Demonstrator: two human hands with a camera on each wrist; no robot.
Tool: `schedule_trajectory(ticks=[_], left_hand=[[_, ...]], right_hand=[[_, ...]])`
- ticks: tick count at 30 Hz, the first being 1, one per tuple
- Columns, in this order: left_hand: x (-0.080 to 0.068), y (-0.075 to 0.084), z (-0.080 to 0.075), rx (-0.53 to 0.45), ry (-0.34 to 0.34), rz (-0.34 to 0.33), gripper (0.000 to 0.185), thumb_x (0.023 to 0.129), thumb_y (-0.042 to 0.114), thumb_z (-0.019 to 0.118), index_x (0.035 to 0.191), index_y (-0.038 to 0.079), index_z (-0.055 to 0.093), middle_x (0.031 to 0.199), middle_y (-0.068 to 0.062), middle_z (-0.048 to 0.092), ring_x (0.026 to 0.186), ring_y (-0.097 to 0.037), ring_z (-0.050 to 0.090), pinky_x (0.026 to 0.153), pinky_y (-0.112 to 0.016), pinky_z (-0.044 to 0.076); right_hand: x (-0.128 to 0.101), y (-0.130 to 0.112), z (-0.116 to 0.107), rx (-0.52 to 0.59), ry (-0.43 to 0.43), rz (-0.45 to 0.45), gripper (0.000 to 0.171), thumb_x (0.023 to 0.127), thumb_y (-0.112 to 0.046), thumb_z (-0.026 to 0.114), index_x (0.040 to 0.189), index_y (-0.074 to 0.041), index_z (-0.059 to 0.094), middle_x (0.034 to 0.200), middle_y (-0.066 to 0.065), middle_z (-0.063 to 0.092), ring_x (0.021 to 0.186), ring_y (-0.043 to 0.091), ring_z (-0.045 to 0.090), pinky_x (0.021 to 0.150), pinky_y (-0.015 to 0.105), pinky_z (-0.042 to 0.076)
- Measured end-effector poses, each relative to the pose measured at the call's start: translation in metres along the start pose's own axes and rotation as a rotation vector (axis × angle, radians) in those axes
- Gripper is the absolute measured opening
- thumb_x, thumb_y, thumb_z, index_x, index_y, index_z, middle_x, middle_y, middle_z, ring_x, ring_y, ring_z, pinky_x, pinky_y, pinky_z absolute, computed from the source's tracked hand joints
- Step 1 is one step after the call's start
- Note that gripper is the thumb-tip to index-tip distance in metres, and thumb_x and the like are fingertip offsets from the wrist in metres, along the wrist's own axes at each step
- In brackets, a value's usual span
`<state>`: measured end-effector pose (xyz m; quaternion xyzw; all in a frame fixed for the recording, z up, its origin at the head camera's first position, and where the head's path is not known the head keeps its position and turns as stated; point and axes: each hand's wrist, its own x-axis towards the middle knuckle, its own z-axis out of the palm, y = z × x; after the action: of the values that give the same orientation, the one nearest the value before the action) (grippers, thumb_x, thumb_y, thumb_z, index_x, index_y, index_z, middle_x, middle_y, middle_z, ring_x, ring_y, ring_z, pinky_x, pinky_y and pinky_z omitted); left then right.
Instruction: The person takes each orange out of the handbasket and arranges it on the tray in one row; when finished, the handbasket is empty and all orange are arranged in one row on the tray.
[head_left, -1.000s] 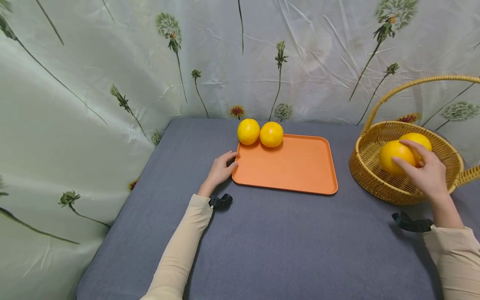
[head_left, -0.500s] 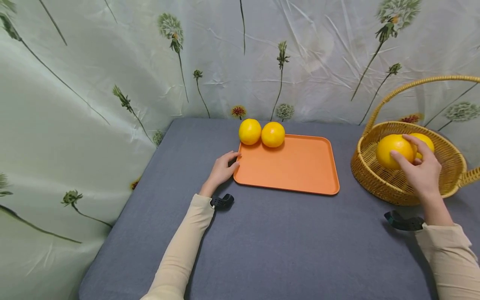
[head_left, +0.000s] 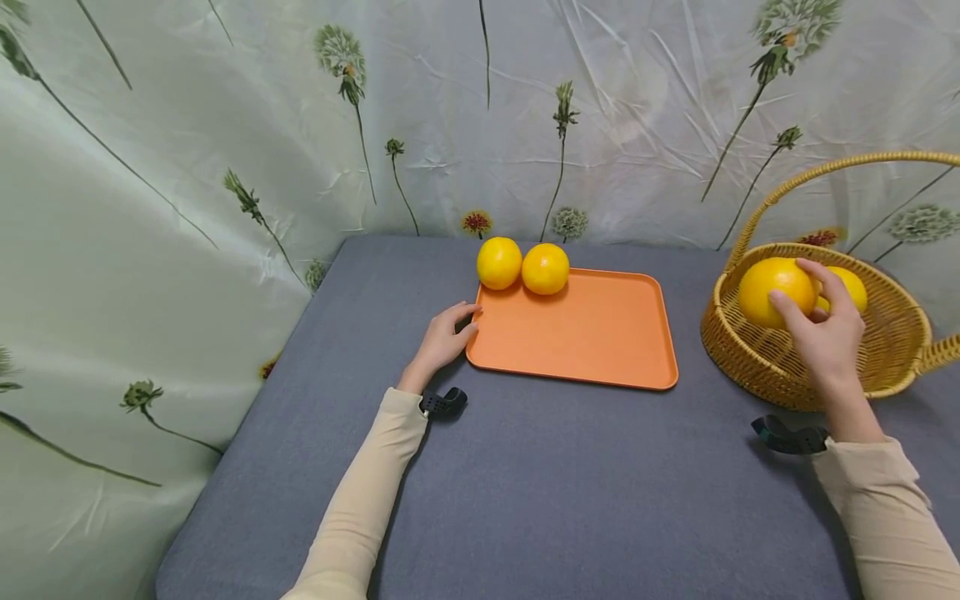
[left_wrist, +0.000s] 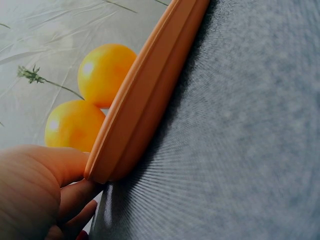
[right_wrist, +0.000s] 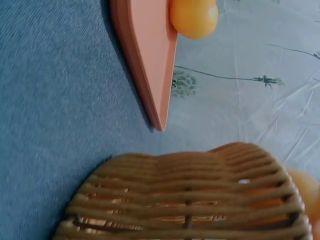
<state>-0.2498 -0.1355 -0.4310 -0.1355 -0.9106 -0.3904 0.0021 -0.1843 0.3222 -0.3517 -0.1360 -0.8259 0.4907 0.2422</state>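
Observation:
In the head view, my right hand (head_left: 828, 329) grips an orange (head_left: 776, 292) between thumb and fingers inside the wicker basket (head_left: 720, 350). Behind that hand lies another orange (head_left: 853, 287), partly covered by the fingers. My left hand (head_left: 442, 337) touches the left edge of the orange tray (head_left: 585, 333), fingers relaxed with a gap between thumb and index finger. The left wrist view shows the thumb (left_wrist: 65, 162) against the tray's rim. Two oranges, one left (head_left: 498, 263) and one right (head_left: 546, 268), sit together at the tray's far left corner. Basket slats hide the right hand in its wrist view.
A tall arched handle (head_left: 795, 183) rises over the basket. Grey-blue cloth (head_left: 570, 492) covers the table, and a flower-printed curtain (head_left: 637, 133) hangs behind it. The basket stands a little right of the tray. Each wrist carries a black camera mount (head_left: 442, 403).
My right hand has raised the gripped orange and shifted it leftward within the basket, uncovering more of the orange behind. The left hand and the tray have stayed in place.

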Motion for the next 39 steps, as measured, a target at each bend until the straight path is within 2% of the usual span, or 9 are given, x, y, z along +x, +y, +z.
schedule_trajectory(ticks=[4,8,12,15,20,26,39], left_hand=[[0.000,0.001,0.000,-0.003,0.004,0.005,0.039,0.093,0.015,0.052,0.132,0.006,0.054,0.140,-0.014,0.051,0.140,-0.027,0.035,0.117,-0.044,0.028],[-0.001,0.002,0.000,0.002,0.002,0.007,0.040,0.093,0.015,0.052,0.132,0.005,0.053,0.140,-0.014,0.051,0.140,-0.028,0.035,0.117,-0.045,0.028],[-0.001,0.002,0.000,0.003,0.001,0.005,0.040,0.093,0.015,0.052,0.132,0.005,0.053,0.140,-0.014,0.050,0.140,-0.028,0.035,0.117,-0.045,0.028],[-0.001,0.002,0.000,-0.002,0.001,0.003,0.040,0.093,0.015,0.052,0.132,0.005,0.053,0.140,-0.014,0.050,0.140,-0.028,0.035,0.117,-0.045,0.028],[0.000,0.002,0.000,-0.007,0.005,0.003,0.039,0.093,0.015,0.053,0.131,0.005,0.054,0.140,-0.015,0.051,0.140,-0.028,0.036,0.117,-0.044,0.028],[-0.001,0.002,0.000,-0.010,0.003,0.003,0.040,0.093,0.015,0.053,0.132,0.005,0.053,0.140,-0.015,0.050,0.140,-0.028,0.035,0.117,-0.045,0.028],[-0.002,0.002,0.000,-0.011,0.000,-0.006,0.040,0.094,0.016,0.052,0.133,0.006,0.053,0.142,-0.014,0.049,0.141,-0.028,0.034,0.117,-0.045,0.027]], right_hand=[[-0.001,-0.003,0.004,0.016,0.023,-0.018,0.049,0.083,-0.017,0.065,0.130,-0.029,0.055,0.116,-0.019,0.048,0.063,-0.015,0.050,0.055,0.000,0.041],[-0.001,-0.007,0.008,0.054,0.027,-0.072,0.048,0.084,-0.016,0.065,0.130,-0.027,0.056,0.114,-0.019,0.048,0.066,-0.013,0.051,0.056,0.000,0.042],[-0.002,-0.009,0.015,0.128,0.036,-0.146,0.047,0.083,-0.011,0.064,0.128,-0.020,0.058,0.111,-0.017,0.049,0.070,-0.009,0.054,0.059,0.001,0.044],[-0.003,-0.012,0.020,0.176,0.027,-0.169,0.047,0.083,-0.008,0.064,0.128,-0.018,0.058,0.112,-0.015,0.050,0.073,-0.005,0.055,0.061,0.002,0.046],[-0.004,-0.016,0.028,0.204,0.005,-0.185,0.047,0.084,-0.006,0.063,0.129,-0.018,0.057,0.118,-0.015,0.050,0.079,-0.001,0.054,0.064,0.003,0.046],[-0.005,-0.021,0.036,0.211,-0.015,-0.208,0.047,0.084,-0.007,0.063,0.129,-0.017,0.056,0.119,-0.016,0.050,0.075,-0.004,0.056,0.062,0.003,0.046],[-0.008,-0.030,0.053,0.230,-0.073,-0.189,0.048,0.085,-0.008,0.063,0.132,-0.018,0.054,0.118,-0.017,0.050,0.079,-0.004,0.057,0.065,0.003,0.048]])
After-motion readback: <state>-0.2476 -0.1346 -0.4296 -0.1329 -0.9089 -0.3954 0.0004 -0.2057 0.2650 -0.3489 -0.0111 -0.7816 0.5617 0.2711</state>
